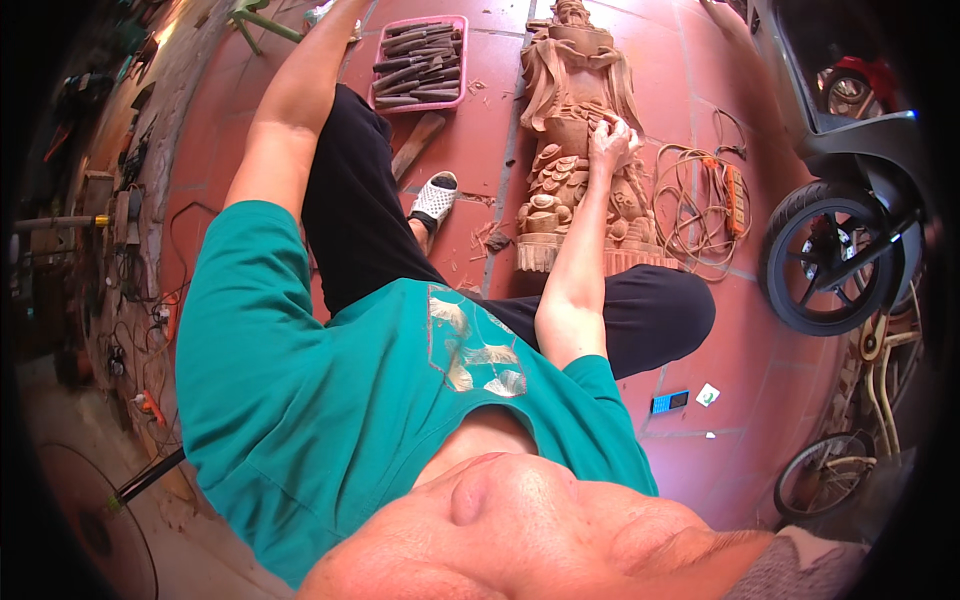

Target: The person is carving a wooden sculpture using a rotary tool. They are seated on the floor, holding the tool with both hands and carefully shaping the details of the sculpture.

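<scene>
Against the front of one carved wooden statue (580,130) rests the person's right hand (612,146), its fingers bent; whether they pinch anything cannot be told. The left hand is beyond the upper edge, so its state cannot be told either. The statue is on the red tiled floor (740,400), base beside the person's bent leg, head pointing away: bare brown wood, draped sleeves, heaped rounded shapes, ribbed base. Around it are one orange power strip (738,200), one pink tray (463,60) of dark tools (418,65) too crowded to count, one blue phone (670,402), two white scraps (708,395) and one motorbike (875,145).
</scene>
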Demonstrator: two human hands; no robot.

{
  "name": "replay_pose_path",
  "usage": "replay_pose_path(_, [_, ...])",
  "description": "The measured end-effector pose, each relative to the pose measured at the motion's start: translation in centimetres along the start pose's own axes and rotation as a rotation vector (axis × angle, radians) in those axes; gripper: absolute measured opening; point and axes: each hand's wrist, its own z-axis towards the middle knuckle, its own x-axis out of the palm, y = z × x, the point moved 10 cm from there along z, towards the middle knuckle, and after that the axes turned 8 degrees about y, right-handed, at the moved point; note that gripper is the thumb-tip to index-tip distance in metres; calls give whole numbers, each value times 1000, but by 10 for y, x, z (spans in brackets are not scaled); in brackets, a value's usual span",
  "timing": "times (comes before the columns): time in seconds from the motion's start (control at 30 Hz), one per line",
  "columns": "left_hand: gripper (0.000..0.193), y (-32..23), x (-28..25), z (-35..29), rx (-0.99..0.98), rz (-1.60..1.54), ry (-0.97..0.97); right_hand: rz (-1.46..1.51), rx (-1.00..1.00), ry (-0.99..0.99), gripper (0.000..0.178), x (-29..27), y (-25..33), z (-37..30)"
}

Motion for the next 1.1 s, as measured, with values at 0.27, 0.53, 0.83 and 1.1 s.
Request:
replay_pose_path(0.27, [15, 16, 51, -2, -41, 50, 136, -58, -242, -8, 25, -13, 15, -10])
replay_pose_path(0.53, [18, 39, 61, -31, -87, 106, 189, -122, -191, 12, 28, -11, 24, -18])
replay_pose_path(0.83, [20, 56, 43, -47, -108, 93, 144, -124, -212, 3, 26, -5, 14, -14])
replay_pose_path(1.1, [23, 73, 46, -60, -123, 52, 72, -27, -214, -12, 29, -6, 11, -9])
